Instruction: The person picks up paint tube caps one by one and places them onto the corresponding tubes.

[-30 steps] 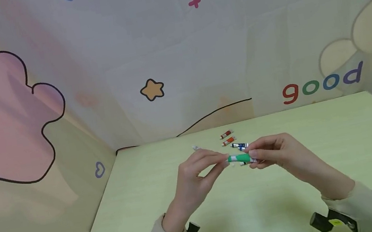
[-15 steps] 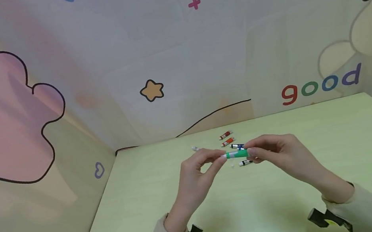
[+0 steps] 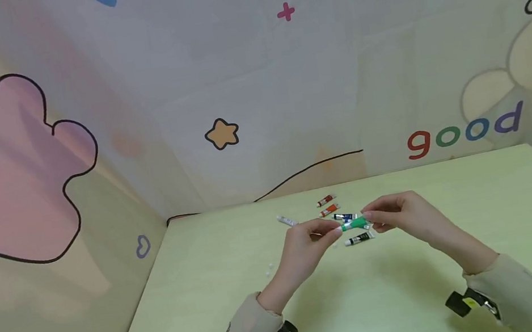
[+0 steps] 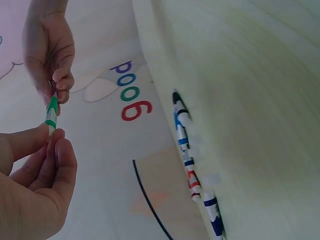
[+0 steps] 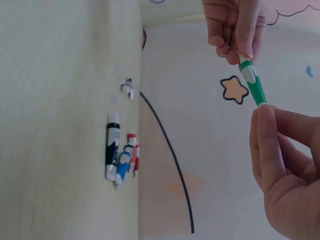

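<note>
A small green paint tube (image 3: 354, 224) is held up above the table between both hands, lying nearly level in the head view. My left hand (image 3: 309, 247) pinches its white cap end between thumb and fingertips. At the opposite, flat end, my right hand (image 3: 410, 219) pinches the tube with thumb and fingers. In the right wrist view, the green and silver body of the tube (image 5: 254, 82) shows between the two sets of fingertips. Beyond the hands lie a black paint tube (image 3: 359, 238) and a dark blue one (image 3: 344, 216), with another blue tube partly hidden.
Farther back on the pale green table (image 3: 247, 318) are an orange tube (image 3: 328, 210) and a red tube (image 3: 325, 201). A white tube (image 3: 287, 220) lies to their left. Several tiny white pieces (image 3: 270, 265) are scattered nearby. A printed cloth wall (image 3: 265, 91) rises behind the table.
Both hands still grip the green tube. The left hand has shifted right with the tube, uncovering the white tube and tiny white pieces. The head view has tipped slightly upward.
</note>
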A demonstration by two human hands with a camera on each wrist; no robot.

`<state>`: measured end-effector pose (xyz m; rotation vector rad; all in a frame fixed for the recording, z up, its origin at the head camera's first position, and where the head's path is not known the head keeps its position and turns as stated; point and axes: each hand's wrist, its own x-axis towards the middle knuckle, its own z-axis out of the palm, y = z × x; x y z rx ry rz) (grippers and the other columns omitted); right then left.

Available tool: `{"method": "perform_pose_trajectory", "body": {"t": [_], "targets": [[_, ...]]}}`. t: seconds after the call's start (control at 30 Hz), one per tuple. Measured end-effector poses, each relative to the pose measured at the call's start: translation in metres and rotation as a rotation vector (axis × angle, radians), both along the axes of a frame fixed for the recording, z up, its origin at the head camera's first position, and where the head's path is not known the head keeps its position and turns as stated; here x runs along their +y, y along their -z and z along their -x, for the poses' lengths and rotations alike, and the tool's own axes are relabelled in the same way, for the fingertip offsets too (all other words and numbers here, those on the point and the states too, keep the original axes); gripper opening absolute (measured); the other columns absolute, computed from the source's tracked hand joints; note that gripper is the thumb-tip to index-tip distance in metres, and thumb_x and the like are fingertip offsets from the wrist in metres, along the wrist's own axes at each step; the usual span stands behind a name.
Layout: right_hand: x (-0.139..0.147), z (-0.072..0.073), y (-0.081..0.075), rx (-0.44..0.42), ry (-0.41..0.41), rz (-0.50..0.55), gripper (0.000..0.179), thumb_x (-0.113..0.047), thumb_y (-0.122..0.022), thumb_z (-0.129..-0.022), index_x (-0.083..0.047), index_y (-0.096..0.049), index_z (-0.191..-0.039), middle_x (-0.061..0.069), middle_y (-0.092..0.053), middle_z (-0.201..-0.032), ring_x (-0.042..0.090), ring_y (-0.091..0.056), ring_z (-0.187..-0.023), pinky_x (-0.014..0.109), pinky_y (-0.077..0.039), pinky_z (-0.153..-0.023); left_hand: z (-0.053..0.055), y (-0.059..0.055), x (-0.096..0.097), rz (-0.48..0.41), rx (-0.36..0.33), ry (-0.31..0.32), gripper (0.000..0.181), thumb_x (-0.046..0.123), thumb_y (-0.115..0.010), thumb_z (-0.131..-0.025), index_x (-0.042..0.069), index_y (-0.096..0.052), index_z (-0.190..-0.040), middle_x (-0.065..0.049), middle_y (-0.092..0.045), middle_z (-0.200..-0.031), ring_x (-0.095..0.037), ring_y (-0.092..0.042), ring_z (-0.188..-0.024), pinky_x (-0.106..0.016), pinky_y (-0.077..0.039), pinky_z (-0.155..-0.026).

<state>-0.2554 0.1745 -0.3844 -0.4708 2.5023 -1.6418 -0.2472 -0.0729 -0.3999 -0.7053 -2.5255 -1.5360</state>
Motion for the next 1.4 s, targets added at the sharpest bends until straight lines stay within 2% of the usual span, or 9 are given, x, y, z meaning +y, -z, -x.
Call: {"method": "perform_pose_trajectory", "body": {"t": [0.1, 0.33, 0.63, 0.8, 0.93, 1.17, 1.4], "targets": [[0.003, 0.007, 0.010, -0.049, -0.047, -0.002, 0.034, -0.019, -0.067, -0.099, 0.008, -0.067, -0.121, 0.016, -0.072, -0.107, 0.023, -0.070, -0.089, 0.027, -0.058, -0.080, 0.010, 0.011, 0.002, 0.058, -0.069, 0.009, 0.016, 0.020, -0.073, -0.095, 0.007, -0.077, -0.103, 0.003, -0.074, -0.092, -0.004, -0.063, -0.077, -0.021, -0.053, -0.067], [0.008, 0.023, 0.032, -0.114, -0.119, -0.046, 0.029, -0.011, -0.065, -0.099, 0.011, -0.066, -0.119, 0.017, -0.071, -0.106, 0.024, -0.069, -0.090, 0.033, -0.059, -0.081, 0.029, 0.027, 0.010, 0.243, -0.151, 0.040, 0.014, 0.017, -0.071, -0.096, 0.006, -0.078, -0.103, 0.004, -0.073, -0.089, -0.004, -0.060, -0.075, -0.020, -0.051, -0.066], [0.012, 0.044, 0.059, -0.216, -0.125, -0.085, 0.025, -0.007, -0.064, -0.099, 0.011, -0.067, -0.116, 0.013, -0.071, -0.100, 0.019, -0.066, -0.079, 0.030, -0.059, -0.076, 0.048, 0.042, 0.025, 0.394, -0.147, 0.040, 0.011, 0.009, -0.073, -0.093, 0.002, -0.077, -0.100, -0.002, -0.074, -0.090, -0.004, -0.060, -0.072, -0.017, -0.049, -0.066], [0.010, 0.048, 0.066, -0.246, -0.157, -0.107, 0.022, -0.004, -0.061, -0.099, 0.013, -0.067, -0.112, 0.009, -0.069, -0.089, 0.016, -0.064, -0.075, 0.028, -0.058, -0.072, 0.049, 0.044, 0.031, 0.513, -0.125, 0.046, 0.009, 0.005, -0.073, -0.092, 0.001, -0.078, -0.098, -0.005, -0.075, -0.090, -0.006, -0.060, -0.073, -0.017, -0.049, -0.071], [0.009, 0.047, 0.067, -0.255, -0.146, -0.162, 0.021, -0.003, -0.060, -0.099, 0.013, -0.068, -0.110, 0.007, -0.068, -0.084, 0.013, -0.064, -0.070, 0.027, -0.058, -0.068, 0.047, 0.045, 0.034, 0.590, -0.094, 0.061, 0.009, 0.006, -0.073, -0.092, 0.002, -0.078, -0.099, -0.004, -0.075, -0.090, -0.006, -0.060, -0.074, -0.018, -0.048, -0.072], [0.000, 0.049, 0.068, -0.226, -0.111, -0.208, 0.017, -0.002, -0.060, -0.099, 0.011, -0.067, -0.107, 0.008, -0.065, -0.084, 0.013, -0.062, -0.068, 0.027, -0.057, -0.065, 0.048, 0.047, 0.033, 0.607, -0.074, 0.040, 0.007, 0.006, -0.072, -0.093, 0.003, -0.078, -0.095, -0.001, -0.072, -0.084, -0.006, -0.055, -0.068, -0.018, -0.046, -0.066], [-0.003, 0.042, 0.067, -0.185, -0.085, -0.283, 0.015, -0.006, -0.061, -0.099, 0.007, -0.068, -0.104, 0.007, -0.065, -0.086, 0.015, -0.060, -0.071, 0.030, -0.057, -0.066, 0.049, 0.049, 0.031, 0.642, -0.068, 0.047, 0.008, 0.005, -0.072, -0.092, 0.004, -0.078, -0.097, -0.002, -0.073, -0.087, -0.006, -0.057, -0.070, -0.018, -0.048, -0.068]]}}
